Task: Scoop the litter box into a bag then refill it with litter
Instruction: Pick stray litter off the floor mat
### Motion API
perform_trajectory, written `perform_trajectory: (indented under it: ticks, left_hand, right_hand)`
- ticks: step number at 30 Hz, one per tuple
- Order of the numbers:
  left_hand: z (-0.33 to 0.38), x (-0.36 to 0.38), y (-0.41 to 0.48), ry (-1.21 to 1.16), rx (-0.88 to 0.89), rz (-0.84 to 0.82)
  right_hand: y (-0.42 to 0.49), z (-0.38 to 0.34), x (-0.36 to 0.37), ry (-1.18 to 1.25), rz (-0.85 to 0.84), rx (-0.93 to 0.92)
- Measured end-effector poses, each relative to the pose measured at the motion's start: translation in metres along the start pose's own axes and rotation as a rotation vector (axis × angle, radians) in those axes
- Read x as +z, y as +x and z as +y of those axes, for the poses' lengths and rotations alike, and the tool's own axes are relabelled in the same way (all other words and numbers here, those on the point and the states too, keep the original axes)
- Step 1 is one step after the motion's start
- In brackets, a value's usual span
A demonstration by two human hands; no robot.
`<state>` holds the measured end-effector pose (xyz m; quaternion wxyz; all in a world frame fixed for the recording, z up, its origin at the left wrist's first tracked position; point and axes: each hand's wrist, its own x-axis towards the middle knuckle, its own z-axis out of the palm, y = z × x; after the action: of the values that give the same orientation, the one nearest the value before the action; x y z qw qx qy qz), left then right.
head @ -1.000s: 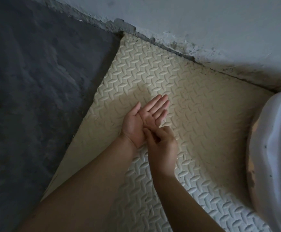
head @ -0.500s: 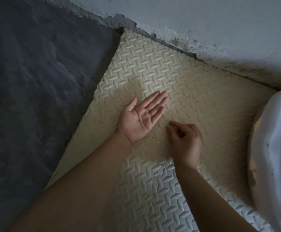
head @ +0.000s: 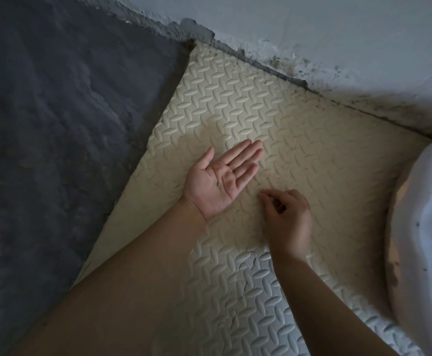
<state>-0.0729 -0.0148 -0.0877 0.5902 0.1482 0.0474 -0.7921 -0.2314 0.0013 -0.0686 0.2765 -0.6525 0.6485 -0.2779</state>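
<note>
The left hand (head: 220, 183) lies palm up, fingers straight and spread wide, its back resting on the cream foam mat (head: 235, 98). A small dark speck (head: 218, 185) sits in the middle of the palm. Just right of it the right hand (head: 287, 222) is turned knuckles up, fingers curled, thumb and forefinger tips drawn together at the mat's surface — whether they pinch anything I cannot tell. The white litter box (head: 425, 227) stands well to the right of the right hand, at the frame's edge. Left of the left hand lies dark floor (head: 55, 150); beyond its fingertips, a scuffed wall (head: 338, 27).
</note>
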Motion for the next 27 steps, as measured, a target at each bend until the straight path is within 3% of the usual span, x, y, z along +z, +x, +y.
perform_trajectory:
  ticks: [4,9,15,18,27]
  left_hand:
    - [-0.001,0.0,0.0,0.001,-0.004,0.008]
    - [0.0,0.0,0.001,0.008,0.01,0.022]
    - [-0.01,0.003,0.005,-0.023,0.062,0.018]
    - [-0.016,0.005,0.004,0.051,0.081,-0.003]
    - [-0.015,0.008,-0.001,-0.027,0.074,-0.025]
  right_hand:
    - [0.001,0.001,0.002,-0.042,-0.034,-0.026]
    - [0.006,-0.005,0.001,-0.211,-0.104,-0.185]
    - [-0.009,-0.048,0.008,0.003,-0.066,-0.321]
    - [-0.018,-0.056,0.019,0.059,-0.084,-0.263]
    - [-0.028,-0.043,0.015,0.069,-0.079,-0.207]
